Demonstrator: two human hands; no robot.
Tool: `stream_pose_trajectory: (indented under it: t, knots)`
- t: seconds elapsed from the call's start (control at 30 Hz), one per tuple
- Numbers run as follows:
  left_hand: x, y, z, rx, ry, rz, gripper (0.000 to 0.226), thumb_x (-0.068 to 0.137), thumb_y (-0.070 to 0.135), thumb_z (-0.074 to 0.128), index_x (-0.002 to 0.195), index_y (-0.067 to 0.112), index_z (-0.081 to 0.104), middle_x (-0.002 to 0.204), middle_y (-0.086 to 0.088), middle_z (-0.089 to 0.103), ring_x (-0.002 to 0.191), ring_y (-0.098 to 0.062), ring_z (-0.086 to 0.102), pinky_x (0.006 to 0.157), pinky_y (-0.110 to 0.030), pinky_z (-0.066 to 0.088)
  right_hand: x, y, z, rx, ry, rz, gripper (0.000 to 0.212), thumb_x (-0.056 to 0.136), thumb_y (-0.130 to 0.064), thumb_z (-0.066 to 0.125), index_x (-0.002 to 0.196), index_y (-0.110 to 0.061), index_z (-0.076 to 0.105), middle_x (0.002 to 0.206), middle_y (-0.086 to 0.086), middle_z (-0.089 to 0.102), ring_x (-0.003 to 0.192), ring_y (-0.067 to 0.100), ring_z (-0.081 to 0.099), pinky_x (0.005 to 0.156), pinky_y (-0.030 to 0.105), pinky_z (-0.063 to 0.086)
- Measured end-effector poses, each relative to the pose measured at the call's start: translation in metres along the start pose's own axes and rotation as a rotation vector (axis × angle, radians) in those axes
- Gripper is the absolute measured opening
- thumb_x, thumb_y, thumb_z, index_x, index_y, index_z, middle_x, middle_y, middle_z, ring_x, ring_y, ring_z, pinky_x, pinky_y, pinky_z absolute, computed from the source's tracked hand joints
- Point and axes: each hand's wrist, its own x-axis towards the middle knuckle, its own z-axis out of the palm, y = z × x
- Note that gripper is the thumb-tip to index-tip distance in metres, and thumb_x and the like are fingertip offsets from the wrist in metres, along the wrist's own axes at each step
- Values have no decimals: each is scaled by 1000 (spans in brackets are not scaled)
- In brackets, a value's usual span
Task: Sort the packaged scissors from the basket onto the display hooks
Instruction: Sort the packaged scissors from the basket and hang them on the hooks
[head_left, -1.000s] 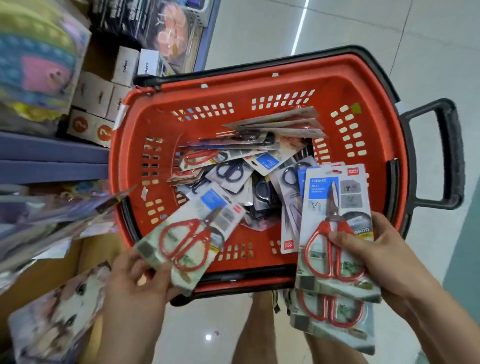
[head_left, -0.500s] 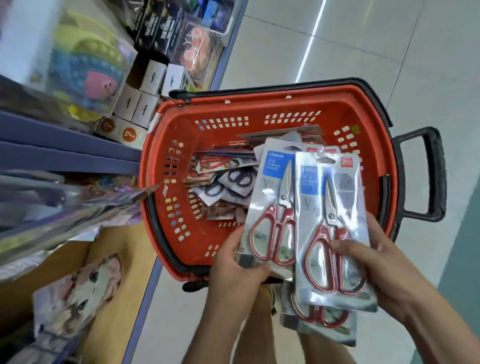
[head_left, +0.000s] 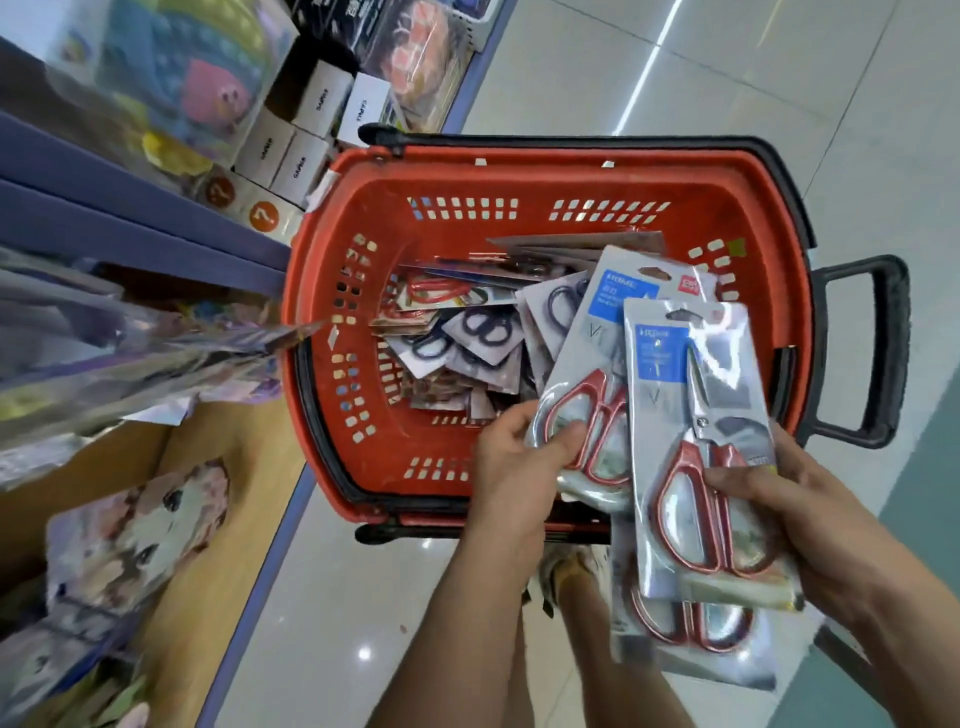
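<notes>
Left hand (head_left: 511, 467) pinches one scissor pack (head_left: 592, 374) over the basket (head_left: 519, 171), right hand (head_left: 810, 514) grips a stack (head_left: 696, 447); packs look light, stiff, slick — best held by card edge.

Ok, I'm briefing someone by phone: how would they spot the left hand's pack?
Find the red basket. Over its near right corner, the left hand pinches a red-handled scissors pack. It alone leans right, tucked behind the front pack in the right hand.
</notes>
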Motion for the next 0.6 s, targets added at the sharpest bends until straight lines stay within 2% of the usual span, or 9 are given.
stream_pose_trajectory:
  t: [0.1, 0.27, 0.33, 0.4, 0.43, 0.5, 0.6]
  knots:
    - [-6, 6, -14, -5, 128, 104, 21, 86, 0, 70, 96, 18, 73, 95, -7, 77, 94, -31, 72, 92, -55, 54, 0, -1, 5, -9, -8, -18, 61, 71, -1, 63, 124, -31, 64, 102, 8, 76, 76, 25, 75, 58, 34, 60]
    - [-25, 27, -61, 138, 300, 286, 24, 84, -1, 72, 86, 23, 70, 81, 5, 76, 81, -21, 73, 74, -37, 60, 1, -14, 12, 17, 20, -66, 64, 71, -2, 63, 126, -33, 62, 101, 6, 76, 73, 23, 75, 55, 32, 59]
    - [-35, 34, -77, 130, 301, 296, 24, 81, -1, 74, 87, 22, 71, 84, 0, 76, 82, -24, 73, 72, -40, 59, 1, -19, 16, -10, 34, -94, 75, 71, -1, 64, 132, -45, 55, 110, 2, 75, 84, 26, 75, 60, 37, 62]
    - [-44, 38, -88, 54, 250, 259, 25, 75, 3, 75, 93, 20, 72, 92, -9, 75, 84, -30, 72, 72, -45, 59, 2, -21, 19, -32, 63, -143, 90, 74, 4, 65, 133, -62, 44, 121, -11, 71, 98, 22, 73, 73, 40, 62]
    - [-49, 38, -92, -9, 213, 234, 27, 71, 5, 73, 95, 16, 71, 93, -12, 75, 83, -30, 72, 69, -43, 59, 1, -21, 22, -46, 73, -174, 92, 78, 7, 64, 131, -64, 44, 123, -17, 69, 101, 18, 72, 78, 39, 62]
    - [-56, 38, -92, -116, 122, 168, 32, 66, 6, 68, 97, 9, 69, 93, -15, 74, 80, -27, 72, 63, -37, 60, 1, -21, 31, -90, 64, -208, 79, 83, 11, 63, 128, -54, 57, 122, -16, 70, 98, 14, 72, 79, 33, 61]
    - [-66, 35, -81, -109, 19, 111, 23, 65, 6, 67, 85, 14, 75, 91, -14, 75, 79, -28, 72, 65, -37, 61, -5, -23, 49, -146, 65, -198, 50, 84, 12, 62, 106, -30, 77, 113, 0, 75, 92, 18, 73, 83, 34, 60]
